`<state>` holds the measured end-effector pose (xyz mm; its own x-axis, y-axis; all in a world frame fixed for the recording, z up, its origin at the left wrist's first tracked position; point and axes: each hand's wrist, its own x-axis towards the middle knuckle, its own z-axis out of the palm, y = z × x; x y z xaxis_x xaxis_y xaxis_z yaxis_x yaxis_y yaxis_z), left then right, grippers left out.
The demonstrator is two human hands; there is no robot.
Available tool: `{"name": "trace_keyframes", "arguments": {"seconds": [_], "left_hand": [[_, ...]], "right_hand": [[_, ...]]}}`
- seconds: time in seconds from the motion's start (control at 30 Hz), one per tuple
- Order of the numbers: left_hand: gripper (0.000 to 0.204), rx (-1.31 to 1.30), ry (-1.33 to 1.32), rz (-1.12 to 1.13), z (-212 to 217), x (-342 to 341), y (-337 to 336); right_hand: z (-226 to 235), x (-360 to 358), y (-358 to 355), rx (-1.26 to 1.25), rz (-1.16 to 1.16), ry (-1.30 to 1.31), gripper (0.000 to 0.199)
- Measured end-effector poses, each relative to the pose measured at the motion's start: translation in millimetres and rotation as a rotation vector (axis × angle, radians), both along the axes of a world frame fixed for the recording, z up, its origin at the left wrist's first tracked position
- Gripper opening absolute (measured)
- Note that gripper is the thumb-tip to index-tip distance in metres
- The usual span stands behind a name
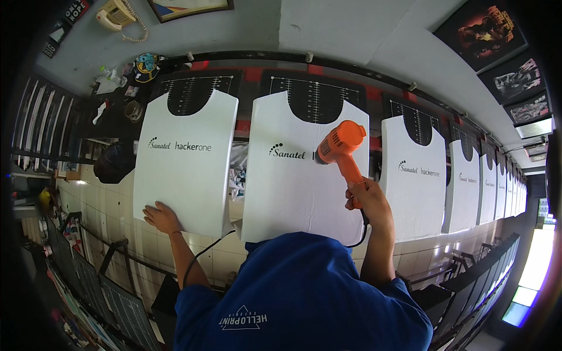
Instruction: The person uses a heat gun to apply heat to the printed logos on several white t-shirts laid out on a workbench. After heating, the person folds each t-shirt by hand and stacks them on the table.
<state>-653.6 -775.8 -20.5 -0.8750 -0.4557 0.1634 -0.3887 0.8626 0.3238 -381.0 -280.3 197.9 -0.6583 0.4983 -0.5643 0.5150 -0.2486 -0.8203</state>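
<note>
My right hand (pixel 369 203) is wrapped round the handle of an orange heat gun (pixel 344 143). Its dark nozzle points left, close over the black print on the chest of a white T-shirt (pixel 304 193), and hides part of that print. To the left, another white T-shirt (pixel 181 175) with a similar black print lies on its own board. My left hand (pixel 161 217) rests open on that shirt's lower left corner, fingers spread. A black cord (pixel 366 222) runs down from the heat gun. Dark boards with white measuring marks (pixel 317 99) show through the neck openings.
More white printed shirts (pixel 414 181) on boards recede in a row to the right. A dark rail (pixel 246 57) runs behind them. Racks with bars (pixel 123 251) stand lower left, others lower right. A cluttered dark table (pixel 120 111) is at the far left; a telephone (pixel 117 14) hangs above.
</note>
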Motion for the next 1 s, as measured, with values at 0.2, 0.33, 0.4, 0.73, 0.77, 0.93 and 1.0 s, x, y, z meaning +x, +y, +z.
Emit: {"name": "trace_keyframes", "arguments": {"seconds": [0.2,0.33,0.4,0.73,0.77,0.93,1.0], "left_hand": [[0.063,0.007,-0.008,0.004,5.5,0.4,5.4],[0.064,-0.017,0.016,-0.003,0.2,0.2,-0.6],[0.064,-0.005,-0.004,0.003,0.1,0.3,0.8],[0.067,-0.032,-0.068,0.003,7.1,2.3,5.7],[0.068,-0.059,-0.063,-0.005,4.0,1.7,0.1],[0.069,-0.063,-0.140,0.007,9.9,1.6,7.3],[0.070,-0.108,-0.210,0.043,15.8,2.2,12.1]], "right_hand": [[-0.3,-3.4,-0.9,-0.037,0.007,-0.004,0.033],[0.8,-7.4,-4.1,-0.015,0.031,-0.011,0.033],[1.8,-7.6,-3.2,-0.029,0.041,-0.007,0.033],[0.6,-13.9,-13.1,-0.001,0.032,0.046,0.032],[-0.1,-15.1,-14.6,0.009,0.038,0.062,0.032],[-3.0,-22.8,-19.9,0.032,-0.027,0.067,0.032],[-3.6,-26.6,-23.8,0.033,-0.055,0.089,0.032]]}}
